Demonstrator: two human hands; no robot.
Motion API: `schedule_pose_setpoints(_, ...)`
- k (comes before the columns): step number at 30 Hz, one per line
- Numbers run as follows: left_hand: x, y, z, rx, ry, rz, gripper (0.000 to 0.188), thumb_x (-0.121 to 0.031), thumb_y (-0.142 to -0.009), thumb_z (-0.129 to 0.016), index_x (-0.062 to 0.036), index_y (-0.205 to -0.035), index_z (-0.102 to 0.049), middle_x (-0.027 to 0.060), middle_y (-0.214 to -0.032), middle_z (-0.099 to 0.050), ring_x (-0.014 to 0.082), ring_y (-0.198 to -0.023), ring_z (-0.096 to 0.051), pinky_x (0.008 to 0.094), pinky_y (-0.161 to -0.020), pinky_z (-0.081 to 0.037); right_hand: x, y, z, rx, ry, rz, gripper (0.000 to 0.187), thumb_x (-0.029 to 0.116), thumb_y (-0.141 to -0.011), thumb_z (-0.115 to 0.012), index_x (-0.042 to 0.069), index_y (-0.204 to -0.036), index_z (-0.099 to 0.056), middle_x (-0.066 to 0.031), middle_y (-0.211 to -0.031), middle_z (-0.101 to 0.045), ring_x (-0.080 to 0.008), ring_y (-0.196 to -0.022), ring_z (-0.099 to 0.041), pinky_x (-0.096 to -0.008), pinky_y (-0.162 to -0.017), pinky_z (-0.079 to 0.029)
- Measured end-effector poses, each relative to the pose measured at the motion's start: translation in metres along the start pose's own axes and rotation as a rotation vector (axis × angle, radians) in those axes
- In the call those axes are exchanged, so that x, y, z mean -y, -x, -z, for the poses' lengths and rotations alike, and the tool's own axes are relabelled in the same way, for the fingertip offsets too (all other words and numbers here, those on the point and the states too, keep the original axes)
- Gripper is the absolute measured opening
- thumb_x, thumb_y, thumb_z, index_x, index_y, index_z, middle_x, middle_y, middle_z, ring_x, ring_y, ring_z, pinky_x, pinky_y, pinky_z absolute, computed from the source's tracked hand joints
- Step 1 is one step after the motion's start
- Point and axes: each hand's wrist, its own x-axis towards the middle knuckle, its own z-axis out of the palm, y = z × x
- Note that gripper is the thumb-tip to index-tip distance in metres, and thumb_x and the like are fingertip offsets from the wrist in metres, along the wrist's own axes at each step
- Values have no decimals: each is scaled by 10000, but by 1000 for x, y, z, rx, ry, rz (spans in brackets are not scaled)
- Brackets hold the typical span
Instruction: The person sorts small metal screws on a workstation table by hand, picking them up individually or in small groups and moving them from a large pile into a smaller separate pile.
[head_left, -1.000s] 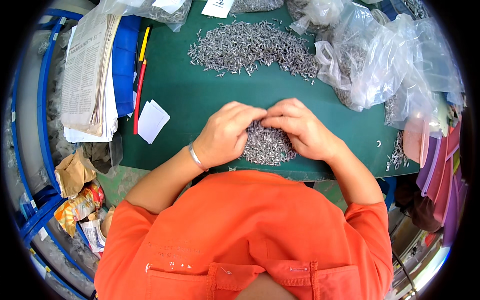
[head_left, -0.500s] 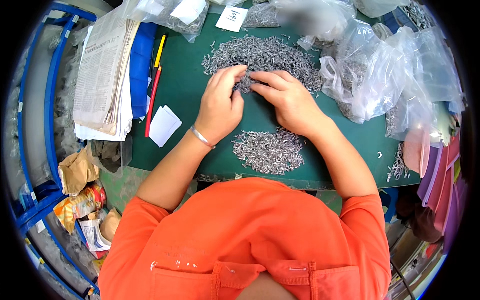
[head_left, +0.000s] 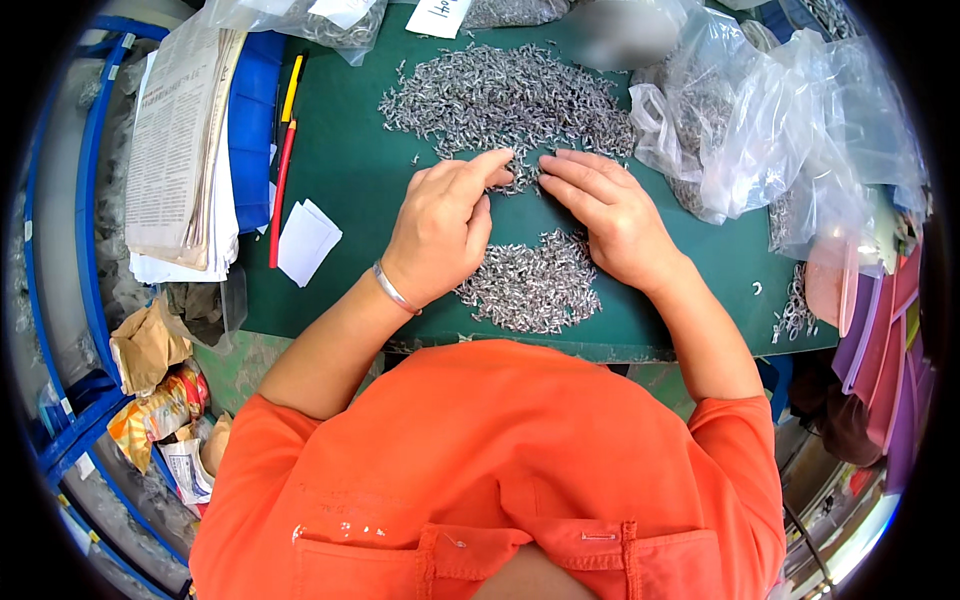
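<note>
Papers: newspaper stack [head_left: 175, 150] at the counter's [head_left: 340, 170] left edge, pens [head_left: 284, 150] and white slips [head_left: 306, 240] beside it.
Left hand [head_left: 440, 228]: loosely curled, forefinger stretched onto the near rim of the big pile [head_left: 505, 100] of small metal parts.
Small pile [head_left: 530, 282]: between both wrists, near the counter's front edge.
Right hand [head_left: 608, 208]: flat, fingers spread, tips touching the big pile.
Bags [head_left: 770, 130]: clear plastic, holding more metal parts, crowding the right side.

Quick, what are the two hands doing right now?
Left hand: open, fingertips on the far pile of small metal parts, holding nothing.
Right hand: open, flat, touching the same pile.
</note>
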Motion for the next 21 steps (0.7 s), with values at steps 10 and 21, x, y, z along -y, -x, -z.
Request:
schedule_pose_setpoints(10,2,-8,-1,26,-49,-125,444,74,-824,-623,-53,-1249,-621,52,-1056,-747,247,-990,-668,369,-902,-470,-2,10,10,-66,-59,-44,370,-86,-714,-600,9,-1061,-689,-133,-1155,-680,-340,-1064,-636,-423,-925,-516)
schedule_pose_setpoints(21,-4,0,-6,83,10,-131,464,72,-822,-644,-65,-1265,-613,34,-968,-744,222,-839,-655,345,-798,-467,9,22,5,-187,-236,-198,410,-137,-787,-566,18,-1158,-647,-122,-954,-696,-318,-886,-653,-392,-811,-521)
